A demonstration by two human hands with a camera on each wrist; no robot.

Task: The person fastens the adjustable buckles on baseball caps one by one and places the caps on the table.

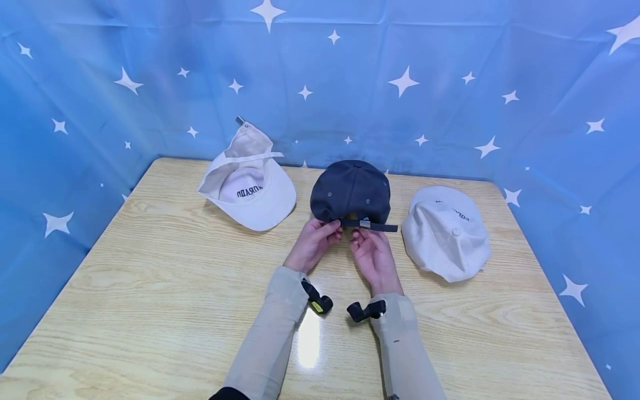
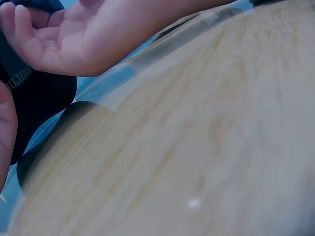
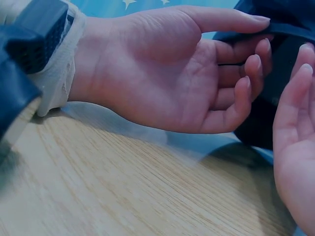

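In the head view a navy cap (image 1: 352,186) stands at the middle of the table's far side, its back toward me. Across its rear opening runs a dark strap (image 1: 386,228) with a silver buckle (image 1: 365,224), the strap's loose end sticking out to the right. My left hand (image 1: 311,244) pinches the strap's left part between thumb and forefinger; the right wrist view shows this pinch as well. At the buckle, my right hand (image 1: 376,258) holds the strap from below, palm turned up and fingers bent, with some fingertips hidden behind it.
On the left lies a white cap (image 1: 272,197), its inside and unfastened strap showing. A crumpled off-white cap (image 1: 447,233) sits on the right. Under everything is a wood-grain table (image 1: 165,289), and a blue star-printed cloth (image 1: 300,61) hangs behind and along the sides.
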